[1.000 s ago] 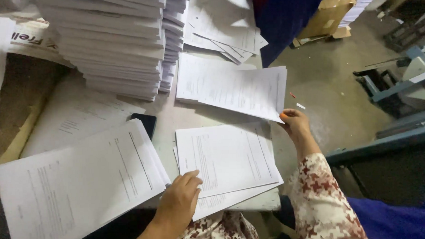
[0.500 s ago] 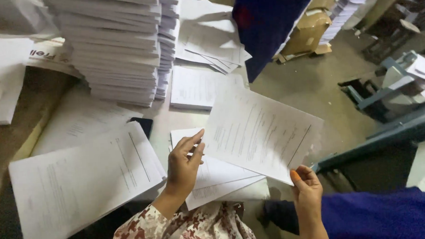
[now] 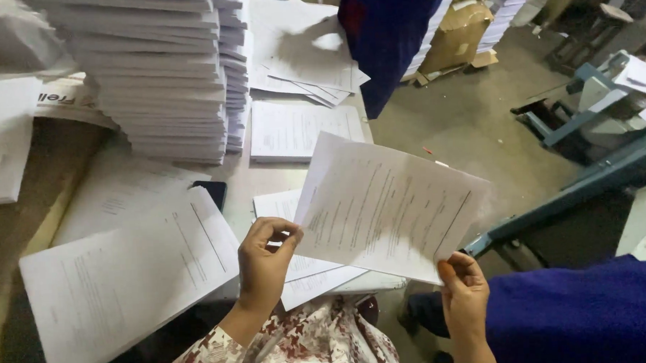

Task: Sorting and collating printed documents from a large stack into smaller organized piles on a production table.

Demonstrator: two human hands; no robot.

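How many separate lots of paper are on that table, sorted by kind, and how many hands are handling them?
Tall stacks of printed sheets: 1
Low piles or loose sheets lying flat: 5, at
Sheets held up: 1, the printed sheet
Hands on it: 2, left hand, right hand
Total: 9

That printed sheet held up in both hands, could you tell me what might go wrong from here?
The printed sheet is pinched only at its edges by the left hand and right hand, so it could crease or slip. It hangs past the table edge, so a drop may land it on the floor. Loose pages beneath already overhang and could be knocked off.
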